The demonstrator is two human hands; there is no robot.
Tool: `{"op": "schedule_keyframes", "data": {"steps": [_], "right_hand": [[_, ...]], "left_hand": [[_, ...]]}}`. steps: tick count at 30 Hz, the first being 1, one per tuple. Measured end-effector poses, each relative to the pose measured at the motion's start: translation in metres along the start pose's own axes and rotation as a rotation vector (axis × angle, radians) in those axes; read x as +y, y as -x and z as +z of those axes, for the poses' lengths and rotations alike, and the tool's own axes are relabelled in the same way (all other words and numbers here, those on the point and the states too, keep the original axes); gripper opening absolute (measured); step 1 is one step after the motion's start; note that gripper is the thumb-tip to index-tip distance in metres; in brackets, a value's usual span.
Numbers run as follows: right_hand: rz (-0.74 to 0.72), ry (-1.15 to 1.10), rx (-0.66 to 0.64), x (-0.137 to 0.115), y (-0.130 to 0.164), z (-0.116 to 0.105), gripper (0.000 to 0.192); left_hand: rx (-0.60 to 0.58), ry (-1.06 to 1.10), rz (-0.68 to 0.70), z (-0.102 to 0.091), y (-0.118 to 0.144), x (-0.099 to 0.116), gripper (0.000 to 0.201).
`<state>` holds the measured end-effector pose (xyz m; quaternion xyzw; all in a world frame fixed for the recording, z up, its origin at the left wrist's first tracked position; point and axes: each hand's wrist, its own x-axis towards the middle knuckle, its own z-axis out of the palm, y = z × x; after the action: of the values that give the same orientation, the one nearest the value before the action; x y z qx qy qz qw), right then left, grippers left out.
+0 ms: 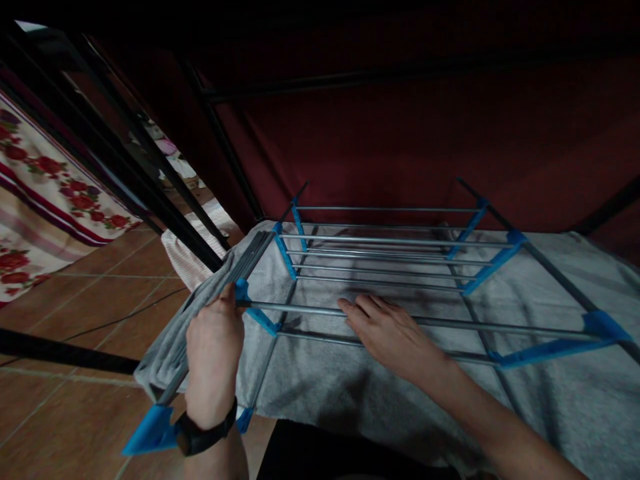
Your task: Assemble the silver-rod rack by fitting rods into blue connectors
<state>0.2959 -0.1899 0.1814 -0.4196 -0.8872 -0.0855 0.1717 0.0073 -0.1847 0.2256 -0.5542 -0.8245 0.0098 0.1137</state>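
The rack (380,267) rods lie close together over the grey towel (320,387), leaving only narrow slots between them. Blue joints (493,263) block the corners. Black bars (150,180) slant down at the left. The tiled floor (75,320) left of the rack is open.

This is a room in a home, dim and lived-in. The floor (75,313) is laid with reddish-brown terracotta tiles, a thin dark cable trailing across them. At the left hangs a cream cloth printed with red roses (45,180), such as a bedsheet or curtain. Black metal bars (125,160) slant overhead like the frame of a bunk bed, and a dark red fabric (400,133) closes off the back. A folding laundry rack (390,267) of grey rods and blue plastic joints lies on a grey towel (350,393)
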Motion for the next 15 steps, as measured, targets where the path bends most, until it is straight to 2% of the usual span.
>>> {"op": "schedule_keyframes", "data": {"steps": [4,7,10,12,15], "right_hand": [[-0.1,-0.212,-0.071,-0.025,-0.047,-0.004,0.034],[-0.176,-0.439,-0.199,-0.05,-0.102,-0.001,0.028],[-0.177,-0.546,-0.353,-0.072,-0.151,0.006,0.031],[-0.17,-0.583,-0.441,-0.082,-0.17,0.011,0.03],[-0.128,-0.653,-0.453,-0.09,-0.18,0.02,0.035]], "left_hand": [[-0.004,0.021,0.004,0.001,0.001,0.0,0.046],[-0.004,0.055,0.008,0.002,-0.001,-0.001,0.047],[0.016,0.092,0.028,0.003,-0.002,-0.003,0.045],[0.017,0.109,0.031,0.002,-0.002,-0.003,0.044],[0.006,0.12,0.011,0.001,-0.002,-0.002,0.046]]}}
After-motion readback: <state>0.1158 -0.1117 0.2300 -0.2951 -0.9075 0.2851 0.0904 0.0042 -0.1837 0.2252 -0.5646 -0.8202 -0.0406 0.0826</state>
